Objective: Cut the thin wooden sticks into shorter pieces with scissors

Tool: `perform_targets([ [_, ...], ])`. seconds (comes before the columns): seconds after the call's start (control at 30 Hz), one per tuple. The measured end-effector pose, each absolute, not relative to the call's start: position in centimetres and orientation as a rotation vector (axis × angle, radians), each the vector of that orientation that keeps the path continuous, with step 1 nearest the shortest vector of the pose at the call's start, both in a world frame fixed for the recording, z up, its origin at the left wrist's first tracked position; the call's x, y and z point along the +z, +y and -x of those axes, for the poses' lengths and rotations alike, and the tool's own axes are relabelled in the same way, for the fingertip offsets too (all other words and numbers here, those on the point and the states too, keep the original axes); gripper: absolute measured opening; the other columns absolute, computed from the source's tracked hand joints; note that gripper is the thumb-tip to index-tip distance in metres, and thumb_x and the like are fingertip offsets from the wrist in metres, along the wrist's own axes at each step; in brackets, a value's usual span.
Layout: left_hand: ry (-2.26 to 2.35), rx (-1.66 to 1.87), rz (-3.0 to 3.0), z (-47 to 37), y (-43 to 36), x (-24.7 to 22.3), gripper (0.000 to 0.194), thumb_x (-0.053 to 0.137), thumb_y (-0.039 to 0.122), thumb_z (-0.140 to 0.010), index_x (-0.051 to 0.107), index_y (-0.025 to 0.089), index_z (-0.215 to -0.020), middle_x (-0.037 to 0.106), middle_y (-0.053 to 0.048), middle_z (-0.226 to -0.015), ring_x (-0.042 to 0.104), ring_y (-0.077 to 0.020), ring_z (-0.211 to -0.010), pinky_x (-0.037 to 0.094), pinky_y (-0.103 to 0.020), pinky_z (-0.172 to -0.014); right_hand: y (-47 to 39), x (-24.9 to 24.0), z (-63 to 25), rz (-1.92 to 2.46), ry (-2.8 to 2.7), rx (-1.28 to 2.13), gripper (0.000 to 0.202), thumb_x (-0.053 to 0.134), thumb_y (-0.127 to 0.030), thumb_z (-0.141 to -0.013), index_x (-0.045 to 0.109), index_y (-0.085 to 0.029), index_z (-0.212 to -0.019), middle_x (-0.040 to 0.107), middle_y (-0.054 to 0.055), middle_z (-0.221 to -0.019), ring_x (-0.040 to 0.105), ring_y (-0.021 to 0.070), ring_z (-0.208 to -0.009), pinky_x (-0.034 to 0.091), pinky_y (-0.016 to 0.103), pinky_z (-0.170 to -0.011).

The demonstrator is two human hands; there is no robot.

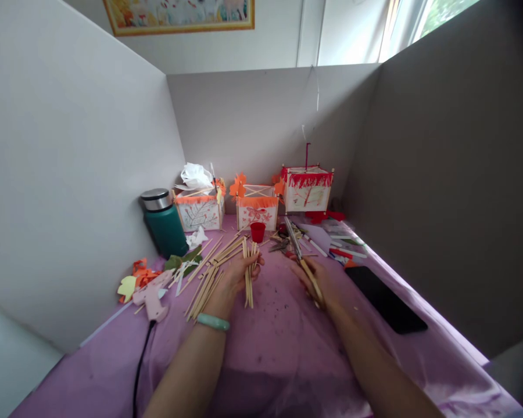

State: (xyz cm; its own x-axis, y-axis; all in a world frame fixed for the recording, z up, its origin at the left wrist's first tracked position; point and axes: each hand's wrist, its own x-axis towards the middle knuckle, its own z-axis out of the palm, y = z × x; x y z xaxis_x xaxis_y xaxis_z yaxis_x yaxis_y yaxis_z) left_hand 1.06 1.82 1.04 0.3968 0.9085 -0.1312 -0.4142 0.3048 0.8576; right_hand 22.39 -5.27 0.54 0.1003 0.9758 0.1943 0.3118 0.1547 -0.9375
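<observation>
Two bare hands reach out over the middle of the purple-covered desk (274, 342), well apart from the side edges. Left hand (237, 273), with a pale green bracelet (213, 321) at the wrist, has its fingers curled closed around a bundle of thin wooden sticks (248, 290), which points up towards the far edge. Right hand (326, 280) is wrapped around the tan handle of a long tool (304, 264); its silvery end points the same way, though from where I stand I can't fairly say what kind of tool it is. More loose sticks (207, 290) lie just left of the left hand. Towards the left edge sit a pink glue gun (152, 297), orange paper scraps (143, 273) and, farther back, a green bottle (165, 229). Near the far edge stand two paper boxes (199, 213) trimmed in orange, with a red cup (257, 231) before the one nearer the middle, and a red-fringed box (305, 197) shows to their right. Pens (342, 253) and a flat black slab (386, 299) lie near the right edge.
</observation>
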Motion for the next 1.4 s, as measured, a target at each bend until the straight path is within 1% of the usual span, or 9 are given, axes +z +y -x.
perform_targets([
  [0.07, 0.736, 0.973, -0.812, -1.2, 1.8, 1.1, 0.015, 0.074, 0.017, -0.079, 0.059, 0.011, -0.078, 0.057, 0.000, -0.060, 0.046, -0.0066, -0.039, 0.030, -0.018, -0.036, -5.1, 0.1, -22.3, 1.512, -1.592, 0.422, 0.037, 0.059, -0.046, -0.087, 0.071, -0.022, -0.113, 0.074, 0.009, -0.089, 0.067, 0.0243, -0.078, 0.051, 0.033, -0.070],
  [0.13, 0.773, 0.984, -0.792, -1.5, 1.8, 1.2, 0.015, 0.073, 0.015, -0.080, 0.059, 0.011, -0.076, 0.054, 0.001, -0.057, 0.046, -0.0070, -0.040, 0.031, -0.018, -0.037, -4.8, -0.7, -22.2, 1.590, -1.751, 0.135, 0.037, 0.052, -0.038, -0.091, 0.070, -0.023, -0.119, 0.076, 0.010, -0.105, 0.069, 0.0255, -0.091, 0.051, 0.035, -0.081],
  [0.3, 0.770, 1.134, -0.791, -1.7, 1.8, 1.0, 0.021, 0.075, 0.015, -0.075, 0.054, 0.015, -0.076, 0.055, 0.002, -0.058, 0.044, -0.0058, -0.040, 0.027, -0.017, -0.037, -4.6, -2.2, -21.6, 1.693, -1.986, -0.081, 0.040, 0.048, -0.032, -0.096, 0.065, -0.024, -0.130, 0.073, 0.008, -0.116, 0.069, 0.0231, -0.094, 0.050, 0.033, -0.080],
  [0.43, 0.759, 1.166, -0.767, -1.5, 1.9, 0.8, 0.029, 0.079, 0.015, -0.070, 0.056, 0.015, -0.087, 0.056, 0.004, -0.059, 0.042, -0.0050, -0.040, 0.021, -0.015, -0.036, -4.8, -2.1, -21.3, 1.761, -2.002, -0.145, 0.038, 0.050, -0.032, -0.095, 0.065, -0.024, -0.129, 0.073, 0.008, -0.113, 0.069, 0.0233, -0.095, 0.049, 0.033, -0.079],
  [0.57, 0.743, 1.141, -0.756, -1.5, 2.0, 0.7, 0.031, 0.077, 0.013, -0.070, 0.056, 0.015, -0.093, 0.057, 0.003, -0.061, 0.041, -0.0043, -0.040, 0.020, -0.014, -0.036, -4.7, -2.1, -21.1, 1.797, -2.018, -0.169, 0.039, 0.049, -0.031, -0.095, 0.064, -0.025, -0.130, 0.073, 0.008, -0.114, 0.068, 0.0225, -0.094, 0.049, 0.032, -0.077],
  [0.83, 0.803, 1.128, -0.688, -1.6, 1.9, 1.0, 0.014, 0.062, 0.003, -0.079, 0.055, 0.013, -0.086, 0.057, 0.001, -0.060, 0.039, -0.0041, -0.038, 0.019, -0.013, -0.034, -4.9, -2.0, -20.9, 1.837, -2.064, -0.190, 0.044, 0.050, -0.026, -0.091, 0.063, -0.025, -0.133, 0.072, 0.009, -0.111, 0.068, 0.0237, -0.092, 0.048, 0.032, -0.074],
  [1.07, 0.821, 1.130, -0.632, -1.8, 1.9, 1.1, 0.013, 0.057, -0.001, -0.080, 0.055, 0.011, -0.082, 0.054, 0.001, -0.059, 0.040, -0.0041, -0.038, 0.021, -0.013, -0.033, -5.0, -2.0, -20.7, 1.847, -2.038, -0.219, 0.042, 0.048, -0.032, -0.097, 0.061, -0.024, -0.136, 0.071, 0.010, -0.114, 0.068, 0.0243, -0.096, 0.048, 0.033, -0.077],
  [1.2, 0.827, 1.115, -0.635, -1.8, 2.0, 1.0, 0.012, 0.057, -0.001, -0.081, 0.056, 0.011, -0.082, 0.055, 0.000, -0.059, 0.039, -0.0035, -0.038, 0.020, -0.012, -0.033, -5.0, -1.9, -20.6, 1.858, -2.024, -0.197, 0.042, 0.048, -0.031, -0.097, 0.061, -0.025, -0.137, 0.071, 0.010, -0.116, 0.068, 0.0233, -0.099, 0.048, 0.032, -0.080],
  [1.4, 0.825, 1.099, -0.651, -1.5, 2.1, 0.8, 0.012, 0.057, 0.000, -0.082, 0.056, 0.011, -0.077, 0.054, 0.001, -0.058, 0.038, -0.0029, -0.037, 0.019, -0.013, -0.033, -4.9, -1.8, -20.5, 1.863, -2.035, -0.160, 0.039, 0.047, -0.031, -0.096, 0.066, -0.025, -0.130, 0.073, 0.008, -0.110, 0.069, 0.0233, -0.096, 0.048, 0.032, -0.078],
])
